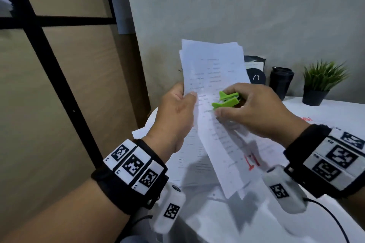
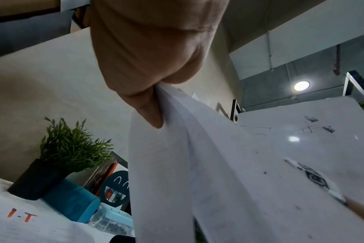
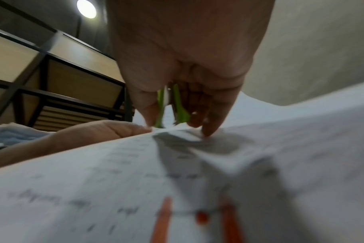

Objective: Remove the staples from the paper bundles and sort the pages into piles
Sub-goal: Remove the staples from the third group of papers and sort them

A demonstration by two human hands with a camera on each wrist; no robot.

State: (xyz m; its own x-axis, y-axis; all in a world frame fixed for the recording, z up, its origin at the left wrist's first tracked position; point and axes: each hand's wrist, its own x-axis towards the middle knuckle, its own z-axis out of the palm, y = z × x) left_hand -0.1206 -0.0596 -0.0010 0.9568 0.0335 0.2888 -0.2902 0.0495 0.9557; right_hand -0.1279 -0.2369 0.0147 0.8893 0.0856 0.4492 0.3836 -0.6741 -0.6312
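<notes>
The paper bundle [image 1: 213,77] is standing up from the left hand [image 1: 175,112], which is pinching its left edge. Just right of that pinch, the right hand [image 1: 254,110] is holding the staple remover [image 1: 227,99] against the top sheet. Beneath both hands, loose pages [image 1: 197,163] are lying on the table [image 1: 316,110].

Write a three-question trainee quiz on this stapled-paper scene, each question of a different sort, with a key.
1. True or false: the left hand holds the paper bundle up off the table.
2. What does the right hand have in its grip?
A. a pen
B. the green staple remover
C. a black cup
3. Fill in: at the back of the table, beside the dark tumbler, stands a potted ____.

Key: 1 true; 2 B; 3 plant.
</notes>
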